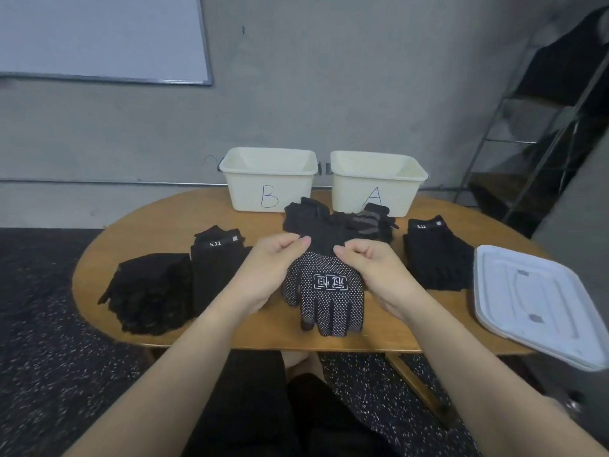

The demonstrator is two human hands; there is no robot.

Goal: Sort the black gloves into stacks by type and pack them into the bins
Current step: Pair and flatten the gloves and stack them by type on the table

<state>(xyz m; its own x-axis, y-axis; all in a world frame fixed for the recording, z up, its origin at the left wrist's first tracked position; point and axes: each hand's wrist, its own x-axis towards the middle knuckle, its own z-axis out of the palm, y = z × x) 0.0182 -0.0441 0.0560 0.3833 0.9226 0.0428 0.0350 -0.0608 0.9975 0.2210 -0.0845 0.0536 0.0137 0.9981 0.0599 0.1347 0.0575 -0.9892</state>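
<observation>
Fingers of the left hand (276, 258) are curled, thumb and forefinger pinching the cuff edge of the dotted glove (324, 291); fingers of the right hand (364, 262) are curled likewise, pinching the same cuff on the opposite side. The glove hangs fingers-down toward the near edge of the wooden table (250, 334), its white dots and printed emblem facing the camera.

Directly behind the hands lies an unsorted heap of gloves (339, 222), reaching up to the fronts of both bins and covering the foot of the letter on bin A (377, 184). Bin B (268, 178) stands just left of it (both cream-coloured, against the wall).

Left of the hands: a glove stack labelled 5.11 (216, 265), partly hidden by the left forearm, and beside it a stack of plain knit gloves (148, 291). Right: a second 5.11 stack (435, 255), then a white lid (534, 301) overhanging the table edge.

A metal shelf rack (543, 127) stands at the far right; a whiteboard (99, 37) hangs on the wall.
</observation>
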